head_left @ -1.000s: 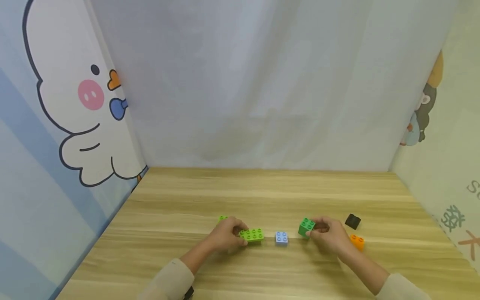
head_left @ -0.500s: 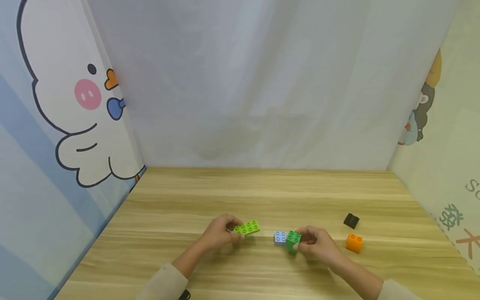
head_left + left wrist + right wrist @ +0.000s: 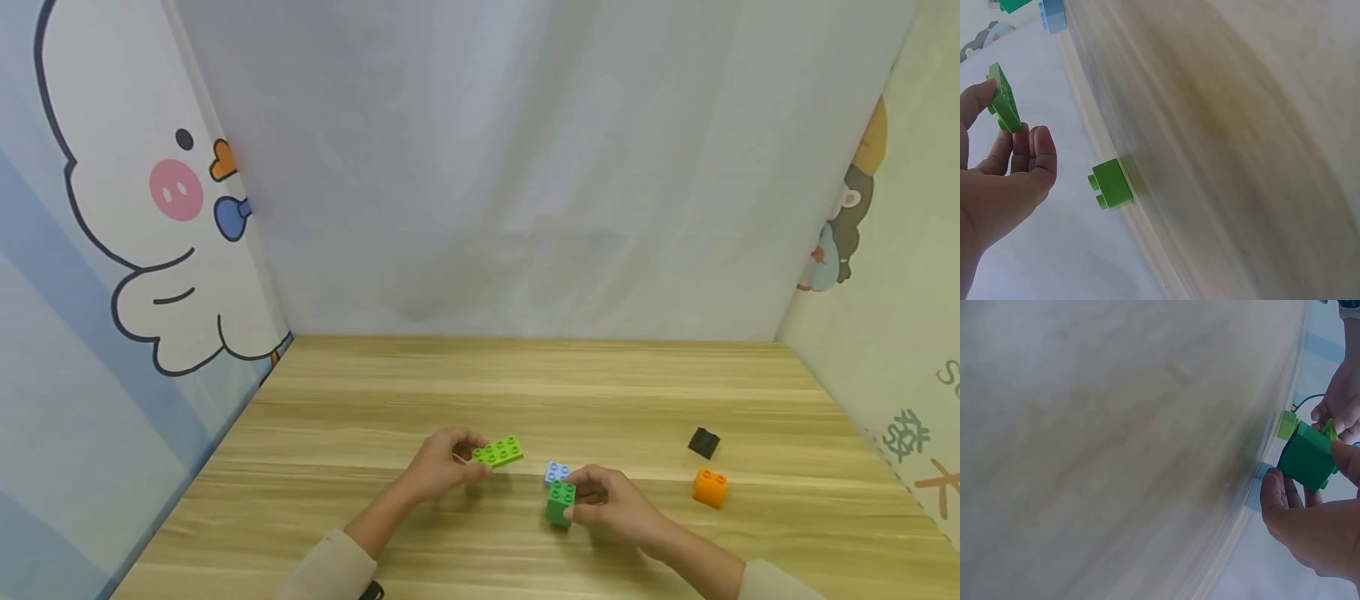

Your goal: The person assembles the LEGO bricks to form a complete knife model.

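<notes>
Around the blue brick (image 3: 557,471), which I take as the middle of the clock with twelve at the far edge of the table (image 3: 525,383), the two pale sleeves (image 3: 330,567) come nearest, at eight and at four o'clock. Beside the left sleeve is a dark object (image 3: 372,592), cut by the picture's border, too little visible to name.

The right hand (image 3: 611,506), at four o'clock, is clamped with thumb and fingers on the dark green block (image 3: 559,507). This block is at six o'clock, its studs upward, and it covers a part of the blue brick in the head view.

The orange brick (image 3: 710,488) lies at three o'clock, well apart from the right hand. The left hand (image 3: 442,468), at nine o'clock, pinches one end of the lime-green plate (image 3: 501,451), which is held above the table between nine and ten o'clock. The two hands are apart from each other. In the left wrist view, a lime brick (image 3: 1112,184) stands on the table, at four o'clock from the plate.

The black brick (image 3: 703,443) lies between two and three o'clock. Farthest are a whitish curtain (image 3: 510,167) at twelve, a drawn white bird (image 3: 127,183) at ten and a dark-haired drawn figure (image 3: 851,217) at two.
</notes>
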Demonstrator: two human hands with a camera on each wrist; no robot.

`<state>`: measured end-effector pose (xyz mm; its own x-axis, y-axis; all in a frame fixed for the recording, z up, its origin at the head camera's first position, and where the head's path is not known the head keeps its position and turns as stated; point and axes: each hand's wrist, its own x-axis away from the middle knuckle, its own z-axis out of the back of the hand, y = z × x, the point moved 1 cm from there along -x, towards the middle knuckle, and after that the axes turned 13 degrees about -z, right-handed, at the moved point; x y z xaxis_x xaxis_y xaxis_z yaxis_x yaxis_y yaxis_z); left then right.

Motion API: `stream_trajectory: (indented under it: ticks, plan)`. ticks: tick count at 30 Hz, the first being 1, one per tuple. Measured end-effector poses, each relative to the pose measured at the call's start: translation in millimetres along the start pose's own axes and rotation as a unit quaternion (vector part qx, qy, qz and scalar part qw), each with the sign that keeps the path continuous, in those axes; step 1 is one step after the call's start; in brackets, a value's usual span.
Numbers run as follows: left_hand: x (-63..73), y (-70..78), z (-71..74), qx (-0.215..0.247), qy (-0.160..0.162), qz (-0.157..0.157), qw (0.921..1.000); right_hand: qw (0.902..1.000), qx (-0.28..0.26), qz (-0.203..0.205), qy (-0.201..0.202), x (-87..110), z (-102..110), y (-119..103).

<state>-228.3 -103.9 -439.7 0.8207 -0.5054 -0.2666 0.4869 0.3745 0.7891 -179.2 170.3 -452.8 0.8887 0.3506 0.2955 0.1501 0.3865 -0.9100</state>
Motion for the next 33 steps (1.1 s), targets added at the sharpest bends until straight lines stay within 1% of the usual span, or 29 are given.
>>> stream_trajectory:
  ticks: [5,9,16,20,28,33]
  plan:
    - [-2.0,1.7,-3.4,0.018,0.007,-0.008,0.9998,0.9999,0.006,0.008,-0.007,-5.9,-1.6,0.2]
    - [-5.7,4.0,-6.7,0.025,0.005,-0.013,0.9996,0.9998,0.009,0.017,-0.007,-12.0,-0.3,0.7]
    - [-9.7,6.8,-13.6,0.033,-0.001,-0.017,0.9993,0.9994,0.023,0.018,0.017,-19.2,2.2,-0.5]
    - [-10.6,5.9,-16.5,0.029,-0.002,-0.022,0.9993,0.999,0.032,0.023,0.02,-22.3,1.3,-0.5]
    - [-11.5,5.9,-19.7,0.047,-0.017,-0.039,0.998,0.9983,0.035,0.037,0.028,-29.5,-1.7,2.2]
    - [-12.3,6.1,-22.1,0.067,-0.033,-0.035,0.9966,0.9987,0.015,0.041,0.024,-34.4,-3.4,6.3]
